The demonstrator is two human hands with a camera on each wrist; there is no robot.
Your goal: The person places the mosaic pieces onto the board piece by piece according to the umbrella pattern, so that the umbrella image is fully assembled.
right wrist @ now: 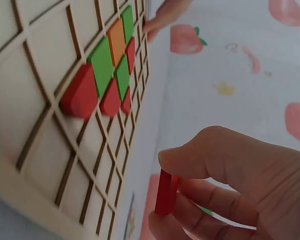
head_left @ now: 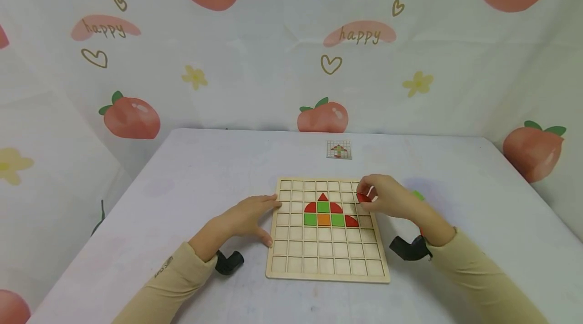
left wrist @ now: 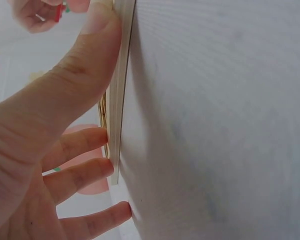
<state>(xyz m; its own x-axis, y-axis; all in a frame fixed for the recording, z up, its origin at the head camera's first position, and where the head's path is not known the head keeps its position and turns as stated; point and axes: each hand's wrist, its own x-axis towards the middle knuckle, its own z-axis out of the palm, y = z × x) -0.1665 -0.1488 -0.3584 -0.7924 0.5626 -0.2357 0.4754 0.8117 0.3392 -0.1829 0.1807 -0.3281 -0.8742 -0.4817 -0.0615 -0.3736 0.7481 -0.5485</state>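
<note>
A wooden grid board (head_left: 325,266) lies on the table with red, green and orange tiles set in its squares. Over its upper right part, my right hand (head_left: 387,197) pinches a red tile (right wrist: 166,192) between thumb and fingers. That tile is held above the grid, apart from the others. My left hand (head_left: 243,217) rests at the board's left edge, fingers spread, with the thumb (left wrist: 90,65) and fingertips touching the rim. An orange tile (head_left: 324,219) sits between two green tiles, and a red tile (right wrist: 82,92) with a curved side lies at the row's right end.
A small pattern card (head_left: 339,150) lies behind the board. Beyond the right hand, a green piece (head_left: 418,195) shows partly on the table. Black wrist mounts (head_left: 229,263) are at both sleeves. A printed cloth (head_left: 264,61) hangs behind the table.
</note>
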